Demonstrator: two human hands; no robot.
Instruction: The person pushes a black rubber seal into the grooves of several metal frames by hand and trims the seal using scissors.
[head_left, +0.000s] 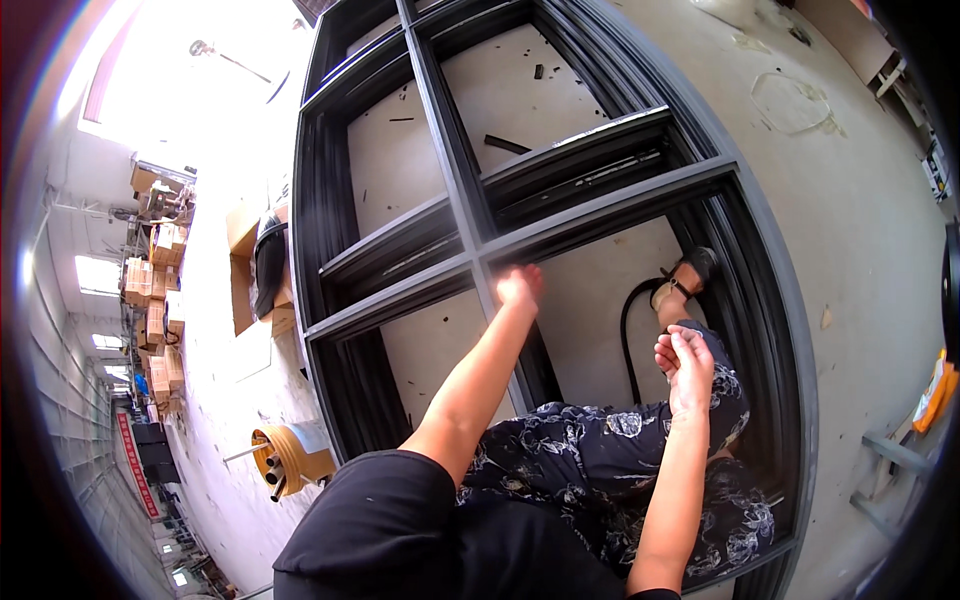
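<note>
A large dark grey metal window frame (462, 215) lies flat under me, split into several openings by crossing bars. My left hand (518, 287) is over the frame's central crossing, smeared by motion. Whether it touches the bar, I cannot tell. My right hand (687, 367) hangs above the lower right opening, palm partly up, its fingers curled in. Anything small between those fingers is too fine to make out. Beside my sandalled foot (690, 275), a black rubber strip (627, 335) curves down through that same opening.
Short black offcuts (506, 145) litter the floor inside the upper openings. To the left stand an open cardboard box (243, 285) with black material and a yellow bucket (312, 458) holding tubes. Stacked cartons (160, 290) line the far left. An orange item (936, 392) sits at the right edge.
</note>
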